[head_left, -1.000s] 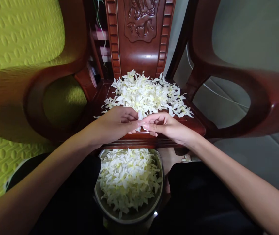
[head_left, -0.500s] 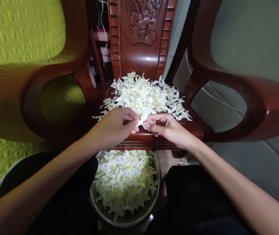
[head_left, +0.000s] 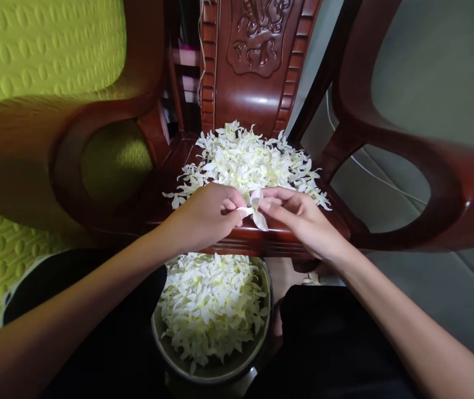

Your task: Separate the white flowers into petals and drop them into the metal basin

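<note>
Head view: we see the left hand and right hand meeting at center, both pinching one white flower. At 12 o'clock a flower heap lies on the chair seat. At 6 o'clock the bowl is partly hidden behind dark-clothed knees.

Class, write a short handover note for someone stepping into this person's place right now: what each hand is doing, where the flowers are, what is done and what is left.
Left hand: closed, pinching one end of a white flower.
Right hand: fingertips pinching the same flower from the other side, above the front edge of the wooden chair seat.
Flowers: a loose pile lies on the seat; a metal bowl between the person's knees is nearly full of white flower pieces.
Done: judging by the bowl, many flowers are worked through.
Left: the flower in hand, and apparently the pile on the seat.
</note>
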Tool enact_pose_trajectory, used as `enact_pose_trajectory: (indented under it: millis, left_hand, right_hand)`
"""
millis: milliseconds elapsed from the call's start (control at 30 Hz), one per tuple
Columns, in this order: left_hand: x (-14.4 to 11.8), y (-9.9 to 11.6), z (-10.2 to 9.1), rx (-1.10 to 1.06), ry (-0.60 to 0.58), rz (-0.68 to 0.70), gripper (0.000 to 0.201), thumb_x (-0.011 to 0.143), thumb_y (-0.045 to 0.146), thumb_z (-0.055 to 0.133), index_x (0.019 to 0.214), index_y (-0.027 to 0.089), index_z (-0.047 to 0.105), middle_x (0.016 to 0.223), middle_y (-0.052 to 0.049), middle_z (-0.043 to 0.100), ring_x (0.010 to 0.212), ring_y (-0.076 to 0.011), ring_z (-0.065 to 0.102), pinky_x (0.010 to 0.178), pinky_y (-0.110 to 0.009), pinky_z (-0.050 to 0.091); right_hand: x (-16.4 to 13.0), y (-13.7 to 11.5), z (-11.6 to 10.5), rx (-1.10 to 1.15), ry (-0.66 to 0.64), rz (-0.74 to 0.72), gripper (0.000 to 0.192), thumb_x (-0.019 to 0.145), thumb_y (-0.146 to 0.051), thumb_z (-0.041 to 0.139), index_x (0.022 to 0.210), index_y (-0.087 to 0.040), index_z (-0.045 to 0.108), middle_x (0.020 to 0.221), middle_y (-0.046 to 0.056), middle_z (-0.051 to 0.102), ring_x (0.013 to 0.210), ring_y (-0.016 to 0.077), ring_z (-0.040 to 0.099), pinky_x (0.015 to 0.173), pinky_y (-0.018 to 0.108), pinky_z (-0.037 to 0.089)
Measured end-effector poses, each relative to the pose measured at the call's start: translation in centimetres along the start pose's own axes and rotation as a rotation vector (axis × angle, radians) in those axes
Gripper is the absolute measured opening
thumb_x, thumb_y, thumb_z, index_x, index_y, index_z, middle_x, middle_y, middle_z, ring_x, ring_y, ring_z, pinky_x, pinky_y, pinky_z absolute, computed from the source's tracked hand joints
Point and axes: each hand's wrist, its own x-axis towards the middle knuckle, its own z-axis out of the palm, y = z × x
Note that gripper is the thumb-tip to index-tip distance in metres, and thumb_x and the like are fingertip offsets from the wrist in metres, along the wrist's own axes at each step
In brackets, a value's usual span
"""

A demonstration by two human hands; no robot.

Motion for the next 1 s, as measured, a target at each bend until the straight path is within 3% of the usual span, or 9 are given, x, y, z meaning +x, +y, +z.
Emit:
enact_pose_trajectory:
  millis: [100, 167, 367, 467, 600, 700, 867, 1000]
  left_hand:
    - [0.0, -0.1, 0.0, -0.028, -0.008, 0.021, 0.012, 0.081, 0.026, 0.053, 0.082, 0.017, 0.062, 0.077, -0.003, 0.070, 0.074, -0.0176, 0.065, 0.066, -0.027, 0.047]
    - [-0.2, -0.1, 0.0, 0.026, 0.014, 0.044, 0.013, 0.082, 0.026, 0.053, 0.084, 0.017, 0.062, 0.078, -0.004, 0.069, 0.073, -0.0178, 0.064, 0.065, -0.027, 0.046]
    - [-0.7, 0.3, -0.1, 0.199, -0.003, 0.099, 0.026, 0.088, 0.031, 0.045, 0.073, 0.017, 0.060, 0.067, -0.002, 0.061, 0.064, -0.0161, 0.057, 0.058, -0.025, 0.040]
    - [-0.9, 0.4, -0.1, 0.193, -0.023, 0.090, 0.027, 0.088, 0.030, 0.044, 0.073, 0.017, 0.062, 0.067, -0.001, 0.061, 0.064, -0.0157, 0.056, 0.057, -0.025, 0.038]
    - [-1.1, 0.5, 0.2, 0.180, -0.031, 0.113, 0.028, 0.088, 0.029, 0.045, 0.070, 0.018, 0.063, 0.065, -0.001, 0.062, 0.063, -0.0153, 0.054, 0.057, -0.025, 0.036]
    - [-1.0, 0.5, 0.2, 0.157, -0.014, 0.136, 0.029, 0.087, 0.029, 0.048, 0.065, 0.017, 0.062, 0.061, 0.000, 0.061, 0.059, -0.0145, 0.053, 0.055, -0.025, 0.035]
    - [0.2, 0.1, -0.5, -0.146, -0.231, 0.154, 0.026, 0.087, 0.028, 0.048, 0.079, 0.014, 0.069, 0.075, -0.003, 0.070, 0.067, -0.0146, 0.062, 0.058, -0.022, 0.043]
    - [0.7, -0.1, -1.0, 0.033, -0.099, 0.217, 0.022, 0.084, 0.020, 0.050, 0.074, 0.017, 0.070, 0.072, 0.000, 0.070, 0.066, -0.0126, 0.060, 0.061, -0.021, 0.042]
  right_hand:
    - [-0.2, 0.2, 0.2, 0.050, -0.061, -0.028, 0.030, 0.071, -0.033, 0.075, 0.095, -0.017, 0.067, 0.081, 0.002, 0.067, 0.076, 0.0148, 0.061, 0.072, 0.027, 0.047]
    - [-0.3, 0.3, 0.4, 0.056, -0.034, -0.043, 0.026, 0.068, -0.033, 0.077, 0.086, -0.016, 0.069, 0.080, 0.002, 0.067, 0.075, 0.0151, 0.061, 0.072, 0.028, 0.047]
    - [-1.1, 0.1, 0.8, -0.063, 0.080, -0.053, 0.017, 0.080, -0.032, 0.066, 0.088, -0.016, 0.067, 0.080, 0.002, 0.065, 0.073, 0.0140, 0.058, 0.069, 0.027, 0.044]
    - [-1.5, -0.2, 0.8, -0.178, 0.066, -0.071, 0.015, 0.082, -0.031, 0.063, 0.087, -0.017, 0.065, 0.076, 0.001, 0.063, 0.069, 0.0142, 0.056, 0.065, 0.026, 0.043]
    - [-1.7, -0.4, 0.6, -0.218, 0.052, -0.060, 0.016, 0.082, -0.033, 0.063, 0.084, -0.017, 0.066, 0.082, 0.004, 0.065, 0.078, 0.0175, 0.058, 0.070, 0.029, 0.044]
    - [-1.7, -0.4, 0.5, -0.142, 0.083, 0.004, 0.018, 0.079, -0.034, 0.067, 0.080, -0.017, 0.067, 0.077, 0.003, 0.065, 0.070, 0.0156, 0.057, 0.065, 0.028, 0.043]
    - [-1.5, -0.4, 0.9, 0.197, 0.087, 0.113, 0.025, 0.069, -0.027, 0.078, 0.081, -0.019, 0.057, 0.066, -0.003, 0.061, 0.063, 0.0111, 0.056, 0.064, 0.024, 0.043]
    - [-1.5, -0.6, 1.4, 0.353, 0.070, 0.108, 0.027, 0.069, -0.021, 0.078, 0.078, -0.019, 0.052, 0.069, -0.003, 0.064, 0.063, 0.0091, 0.058, 0.065, 0.022, 0.044]
